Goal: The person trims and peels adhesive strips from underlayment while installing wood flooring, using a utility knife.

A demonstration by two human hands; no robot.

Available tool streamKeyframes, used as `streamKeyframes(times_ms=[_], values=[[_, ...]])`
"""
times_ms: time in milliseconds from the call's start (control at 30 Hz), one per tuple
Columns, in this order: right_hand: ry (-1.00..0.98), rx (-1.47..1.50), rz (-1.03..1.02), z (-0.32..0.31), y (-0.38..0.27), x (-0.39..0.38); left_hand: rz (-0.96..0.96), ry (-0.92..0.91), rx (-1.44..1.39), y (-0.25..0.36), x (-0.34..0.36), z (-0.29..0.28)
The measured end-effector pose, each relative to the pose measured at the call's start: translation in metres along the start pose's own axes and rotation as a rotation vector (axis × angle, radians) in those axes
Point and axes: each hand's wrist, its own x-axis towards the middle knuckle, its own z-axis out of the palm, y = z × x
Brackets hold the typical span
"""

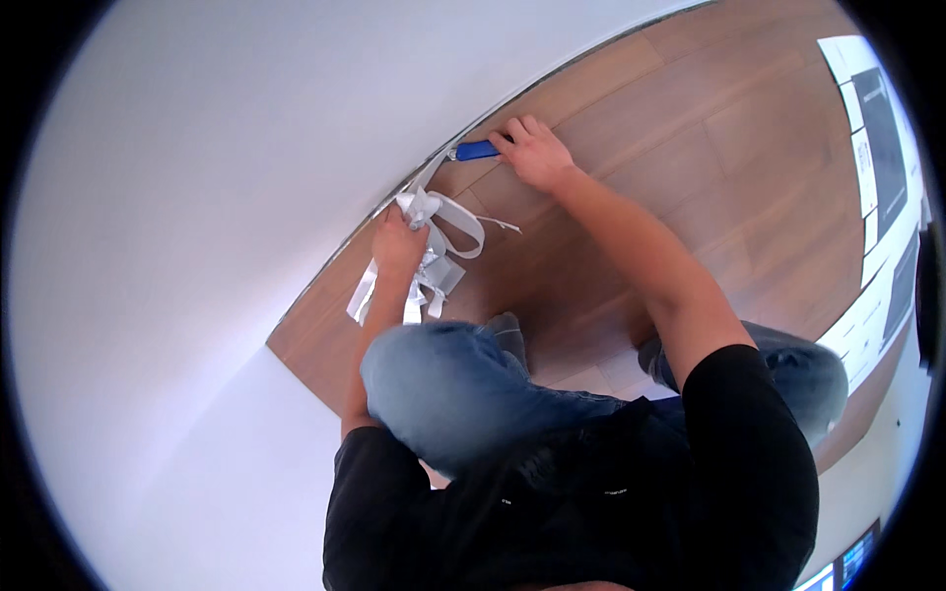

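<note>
My right hand (532, 153) is closed round the rear of a blue-handled utility knife (475, 150), whose metal end points left at the joint between floor and wall. The blade itself is too small to make out. Lower left, my left hand (397, 241) grips a tangled bunch of thin white strips (440, 276), some of them shiny. One length runs up from this bunch along the wall's foot to the knife's tip, and another loops out over the floor.
A white wall (227, 148) rises along the left, with a dark narrow gap at its foot. Brown wood flooring (690, 148) spreads to the right, where white printed sheets (862, 177) lie. My bent left knee (443, 384) is close to the strips. Lit screens (852, 561) show bottom right.
</note>
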Motion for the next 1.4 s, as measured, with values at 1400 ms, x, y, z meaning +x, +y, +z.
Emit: streamKeyframes(times_ms=[1400], values=[[-0.064, -0.099, 0.139, -0.033, 0.299, 0.159, 0.111, -0.543, 0.121, 0.065, 0.096, -0.119]])
